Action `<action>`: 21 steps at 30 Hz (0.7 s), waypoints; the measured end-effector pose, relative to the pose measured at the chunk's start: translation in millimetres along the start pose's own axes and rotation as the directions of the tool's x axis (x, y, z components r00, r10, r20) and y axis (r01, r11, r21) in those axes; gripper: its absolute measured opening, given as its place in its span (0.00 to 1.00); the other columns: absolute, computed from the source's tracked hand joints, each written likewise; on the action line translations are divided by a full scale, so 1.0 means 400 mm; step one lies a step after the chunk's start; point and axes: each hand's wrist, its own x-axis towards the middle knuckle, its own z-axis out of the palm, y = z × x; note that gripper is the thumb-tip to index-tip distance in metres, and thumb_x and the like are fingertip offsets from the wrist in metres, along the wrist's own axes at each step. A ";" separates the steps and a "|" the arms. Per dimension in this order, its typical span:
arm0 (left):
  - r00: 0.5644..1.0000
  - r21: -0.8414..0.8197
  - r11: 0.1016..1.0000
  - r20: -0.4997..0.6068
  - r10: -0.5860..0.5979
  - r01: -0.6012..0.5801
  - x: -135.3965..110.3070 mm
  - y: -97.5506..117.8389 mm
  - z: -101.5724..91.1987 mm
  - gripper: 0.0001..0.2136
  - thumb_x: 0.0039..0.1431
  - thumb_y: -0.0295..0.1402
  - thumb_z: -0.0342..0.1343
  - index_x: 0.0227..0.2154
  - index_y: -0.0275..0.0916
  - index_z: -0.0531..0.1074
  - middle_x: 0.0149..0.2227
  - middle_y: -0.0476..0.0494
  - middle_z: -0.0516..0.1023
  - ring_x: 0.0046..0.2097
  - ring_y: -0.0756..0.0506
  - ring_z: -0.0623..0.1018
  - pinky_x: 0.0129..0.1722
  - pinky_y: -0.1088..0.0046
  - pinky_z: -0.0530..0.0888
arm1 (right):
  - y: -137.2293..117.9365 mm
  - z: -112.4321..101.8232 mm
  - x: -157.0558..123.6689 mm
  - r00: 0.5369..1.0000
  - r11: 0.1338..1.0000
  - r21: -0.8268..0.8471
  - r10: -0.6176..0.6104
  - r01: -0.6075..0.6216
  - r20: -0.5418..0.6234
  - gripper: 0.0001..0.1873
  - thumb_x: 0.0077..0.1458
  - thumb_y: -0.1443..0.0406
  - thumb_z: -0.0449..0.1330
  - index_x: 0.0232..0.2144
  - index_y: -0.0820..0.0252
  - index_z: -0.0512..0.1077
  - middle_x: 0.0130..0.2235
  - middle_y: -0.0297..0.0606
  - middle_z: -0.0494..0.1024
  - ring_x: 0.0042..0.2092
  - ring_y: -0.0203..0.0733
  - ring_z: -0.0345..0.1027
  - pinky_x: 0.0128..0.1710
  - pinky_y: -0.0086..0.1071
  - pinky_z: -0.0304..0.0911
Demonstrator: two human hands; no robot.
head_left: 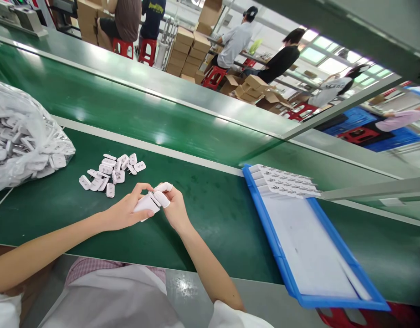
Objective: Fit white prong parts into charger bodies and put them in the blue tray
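My left hand is closed around a white block-shaped charger housing, held just above the green work surface. My right hand pinches at the housing's right end, with white finger cots on its thumb and a finger. A narrow dark gap shows there between the housing and a thin white end piece, mostly covered by the right fingers. Beyond my left hand lies a loose pile of small white plug end caps, some with metal prongs showing.
A clear plastic bag full of similar white caps stands at the left. To the right lies a blue-rimmed tray with rows of white housings at its far end. A metal beam crosses the upper right. Several people sit beyond the line near cardboard boxes.
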 end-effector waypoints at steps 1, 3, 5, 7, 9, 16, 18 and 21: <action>1.000 -0.023 1.000 -0.010 0.009 -0.009 0.000 0.003 0.000 0.22 0.61 0.42 0.53 0.52 0.43 0.50 0.29 0.54 0.70 0.28 0.49 0.70 0.29 0.74 0.64 | -0.004 -0.004 0.000 1.000 1.000 0.011 -0.017 0.017 -0.002 0.15 0.47 0.55 0.66 0.24 0.58 0.69 0.28 0.31 0.69 0.28 0.34 0.61 0.29 0.30 0.60; 0.999 -0.048 0.998 -0.010 0.033 -0.034 -0.001 0.005 -0.001 0.23 0.60 0.41 0.54 0.52 0.43 0.49 0.31 0.53 0.70 0.28 0.50 0.70 0.30 0.73 0.65 | -0.014 -0.010 -0.002 0.999 0.999 0.036 -0.038 0.039 -0.017 0.15 0.49 0.54 0.65 0.23 0.58 0.69 0.27 0.30 0.68 0.27 0.33 0.59 0.28 0.30 0.58; 0.999 -0.053 0.997 0.012 0.050 -0.050 -0.001 0.004 -0.003 0.25 0.59 0.42 0.54 0.53 0.43 0.48 0.32 0.52 0.70 0.28 0.50 0.70 0.29 0.74 0.65 | -0.022 -0.014 -0.006 0.999 0.997 0.059 -0.041 0.043 -0.032 0.15 0.50 0.55 0.65 0.22 0.58 0.68 0.26 0.30 0.68 0.26 0.33 0.58 0.28 0.30 0.57; 0.998 -0.050 0.997 0.021 0.060 -0.059 -0.001 0.003 -0.004 0.26 0.59 0.42 0.55 0.53 0.43 0.48 0.33 0.51 0.71 0.28 0.50 0.69 0.29 0.74 0.65 | -0.026 -0.014 -0.009 0.999 0.998 0.055 -0.035 0.037 -0.033 0.15 0.49 0.55 0.66 0.22 0.58 0.69 0.26 0.30 0.68 0.27 0.33 0.59 0.28 0.30 0.58; 0.998 -0.041 0.997 0.004 0.066 -0.066 -0.003 0.004 -0.002 0.25 0.59 0.42 0.55 0.53 0.43 0.49 0.33 0.52 0.70 0.29 0.50 0.69 0.29 0.74 0.66 | -0.027 -0.012 -0.013 0.999 0.999 0.028 -0.020 0.021 -0.035 0.16 0.48 0.55 0.67 0.22 0.58 0.69 0.27 0.32 0.69 0.28 0.34 0.61 0.29 0.30 0.59; 0.999 -0.018 0.999 -0.006 0.042 -0.042 -0.005 0.010 0.000 0.25 0.58 0.42 0.56 0.53 0.44 0.50 0.33 0.52 0.71 0.28 0.51 0.69 0.28 0.75 0.66 | -0.032 -0.007 -0.020 0.999 1.000 -0.021 -0.023 0.022 -0.047 0.14 0.48 0.55 0.66 0.23 0.57 0.70 0.28 0.33 0.71 0.28 0.35 0.62 0.28 0.31 0.61; 0.999 -0.011 0.999 0.022 0.049 -0.049 -0.001 0.007 -0.003 0.25 0.58 0.41 0.56 0.53 0.44 0.50 0.33 0.52 0.70 0.28 0.51 0.69 0.28 0.75 0.66 | -0.033 -0.006 -0.021 0.998 0.999 -0.033 -0.022 0.020 -0.052 0.14 0.48 0.55 0.66 0.23 0.57 0.70 0.28 0.33 0.72 0.28 0.36 0.63 0.28 0.32 0.61; 0.996 0.001 0.997 0.052 0.073 -0.073 0.002 0.002 -0.009 0.25 0.58 0.41 0.56 0.52 0.43 0.49 0.32 0.52 0.70 0.28 0.50 0.69 0.29 0.74 0.67 | -0.033 -0.005 -0.022 0.998 0.999 -0.042 -0.018 0.015 -0.063 0.14 0.48 0.55 0.66 0.23 0.57 0.70 0.28 0.33 0.72 0.29 0.36 0.63 0.29 0.32 0.62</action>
